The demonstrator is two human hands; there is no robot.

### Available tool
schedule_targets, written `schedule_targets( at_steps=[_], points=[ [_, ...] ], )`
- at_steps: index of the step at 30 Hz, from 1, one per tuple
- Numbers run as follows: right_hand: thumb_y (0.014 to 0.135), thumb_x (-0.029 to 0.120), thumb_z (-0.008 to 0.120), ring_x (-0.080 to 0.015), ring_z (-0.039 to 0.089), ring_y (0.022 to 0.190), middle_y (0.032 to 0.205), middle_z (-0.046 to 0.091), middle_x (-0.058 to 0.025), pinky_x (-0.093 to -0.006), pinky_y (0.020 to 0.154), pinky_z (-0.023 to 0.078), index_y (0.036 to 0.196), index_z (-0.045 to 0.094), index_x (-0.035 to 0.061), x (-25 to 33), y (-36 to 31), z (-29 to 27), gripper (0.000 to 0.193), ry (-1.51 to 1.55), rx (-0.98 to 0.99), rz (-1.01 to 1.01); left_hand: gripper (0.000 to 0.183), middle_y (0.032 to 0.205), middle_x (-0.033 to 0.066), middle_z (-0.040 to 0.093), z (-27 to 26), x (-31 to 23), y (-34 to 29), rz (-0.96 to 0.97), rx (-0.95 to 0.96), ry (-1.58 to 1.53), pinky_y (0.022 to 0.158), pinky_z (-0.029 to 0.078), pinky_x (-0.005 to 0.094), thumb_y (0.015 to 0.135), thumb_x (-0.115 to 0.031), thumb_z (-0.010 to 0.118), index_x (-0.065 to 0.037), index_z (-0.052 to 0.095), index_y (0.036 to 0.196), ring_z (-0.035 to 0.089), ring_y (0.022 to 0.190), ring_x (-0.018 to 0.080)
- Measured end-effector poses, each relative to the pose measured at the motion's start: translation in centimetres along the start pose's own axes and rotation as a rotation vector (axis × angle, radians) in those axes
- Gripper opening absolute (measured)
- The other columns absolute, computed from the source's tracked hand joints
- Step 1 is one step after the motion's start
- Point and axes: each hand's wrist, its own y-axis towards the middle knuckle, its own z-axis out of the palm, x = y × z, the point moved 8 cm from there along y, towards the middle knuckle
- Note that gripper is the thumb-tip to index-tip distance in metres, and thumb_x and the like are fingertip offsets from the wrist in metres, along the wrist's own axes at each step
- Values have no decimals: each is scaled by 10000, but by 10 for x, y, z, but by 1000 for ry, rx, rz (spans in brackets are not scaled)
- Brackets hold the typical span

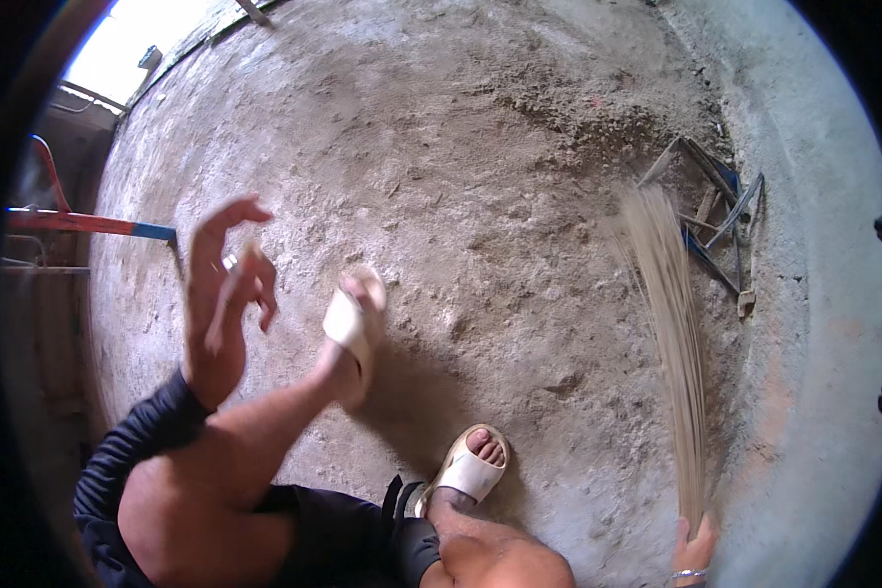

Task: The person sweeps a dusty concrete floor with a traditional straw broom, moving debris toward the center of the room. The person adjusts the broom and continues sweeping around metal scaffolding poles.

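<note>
My right hand [696, 547] is at the lower right, its fingers wrapped round the bound end of a stick broom [674, 333]. The broom is a long bundle of thin, pale brown sticks. Its loose tips fan out ahead of me, over the floor beside some dark metal frame pieces [720, 211]. On the other side my left hand [223, 304] is raised above my left knee, slightly blurred. Its fingers are apart and bent, with a ring on one of them and nothing held.
Rough, dusty concrete floor [480, 245] spreads around my feet in pale sandals [475, 468]. A grey wall [833, 392] runs along the right. To the left a red and blue metal bar [98, 223] juts in. Loose dirt [598, 132] lies near the far right corner.
</note>
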Motion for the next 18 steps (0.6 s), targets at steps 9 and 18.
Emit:
schedule_targets(
  at_steps=[9, 18],
  points=[
    [851, 513, 625, -500, 603, 775, 769, 631, -275, -560, 715, 474, 961, 592, -2, 82, 14, 34, 527, -21, 432, 46, 526, 1227, 125, 474, 86, -7, -21, -103, 263, -311, 528, 433, 234, 1016, -328, 462, 9, 298, 1385, 488, 644, 88],
    [895, 392, 608, -465, 633, 910, 944, 650, -300, -480, 778, 509, 1184, 576, -25, 70, -41, -20, 509, 551, 506, 433, 349, 1211, 39, 469, 113, -8, -32, -259, 342, -494, 607, 406, 205, 1025, -148, 452, -56, 357, 1348, 440, 705, 50]
  ],
)
